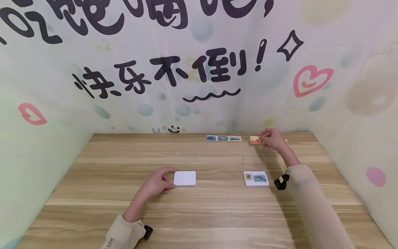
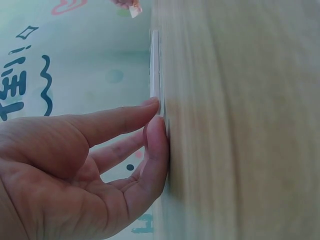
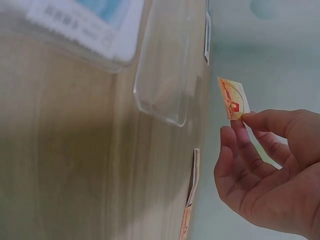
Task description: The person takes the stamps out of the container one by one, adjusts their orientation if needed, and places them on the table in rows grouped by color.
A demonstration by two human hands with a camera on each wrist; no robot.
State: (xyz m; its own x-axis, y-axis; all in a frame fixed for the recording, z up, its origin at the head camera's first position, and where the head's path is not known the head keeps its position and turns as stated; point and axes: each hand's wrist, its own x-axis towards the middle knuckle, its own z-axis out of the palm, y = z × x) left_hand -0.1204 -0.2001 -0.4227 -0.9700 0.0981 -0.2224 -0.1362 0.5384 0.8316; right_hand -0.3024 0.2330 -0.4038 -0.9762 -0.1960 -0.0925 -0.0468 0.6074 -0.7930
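At the back right, my right hand (image 1: 273, 139) pinches an orange-and-yellow postage stamp (image 3: 233, 99) by one edge between thumb and fingertip, raised off the table. My left hand (image 1: 157, 181) holds the left side of a small flat case (image 1: 185, 178) with a plain white top, which rests on the table; thumb and index finger (image 2: 159, 142) grip its edge. Right of it lies a similar case (image 1: 260, 183) with a brown stamp (image 1: 247, 177) and a larger blue-green stamp (image 1: 260, 177) inside.
Behind the cases lie two clear plastic lids, the left lid (image 1: 186, 159) and the right lid (image 1: 254, 160). Three stamps (image 1: 223, 138) form a row near the back wall. More stamps (image 3: 193, 177) lie below my right hand. Printed cloth walls (image 1: 155, 114) enclose the wooden table (image 1: 124, 148).
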